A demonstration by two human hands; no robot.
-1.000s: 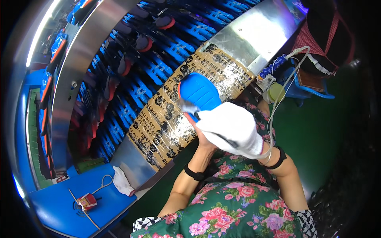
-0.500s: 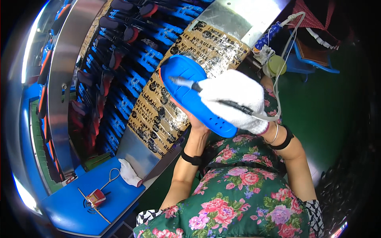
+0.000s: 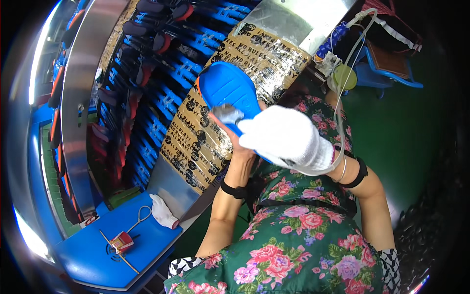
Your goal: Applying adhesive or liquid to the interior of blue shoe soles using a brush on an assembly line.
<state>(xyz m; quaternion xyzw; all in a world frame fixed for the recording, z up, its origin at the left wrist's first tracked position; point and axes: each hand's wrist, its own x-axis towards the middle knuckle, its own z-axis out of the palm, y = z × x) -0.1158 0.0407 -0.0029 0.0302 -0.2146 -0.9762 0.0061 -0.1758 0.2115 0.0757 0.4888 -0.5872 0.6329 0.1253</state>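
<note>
My left hand (image 3: 239,143) clamps the sole (image 3: 228,85) from beneath, above the cardboard (image 3: 276,56). My gloved right hand (image 3: 289,139) is closed on the brush (image 3: 228,114); its blurred tip overlaps the sole, contact indeterminate. A spare glove (image 3: 162,211) lies on the blue table (image 3: 90,259).

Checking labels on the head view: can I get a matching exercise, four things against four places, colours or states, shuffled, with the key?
Things
1. Left hand
2. Right hand
3. Loose glove
4. Round container

Places, colours, states
A. Gloved in white, holding a brush-like tool
B. Yellow-green
C. Ungloved, holding the blue sole
D. Lying on the blue tabletop

Pairs: 1-C, 2-A, 3-D, 4-B
</note>
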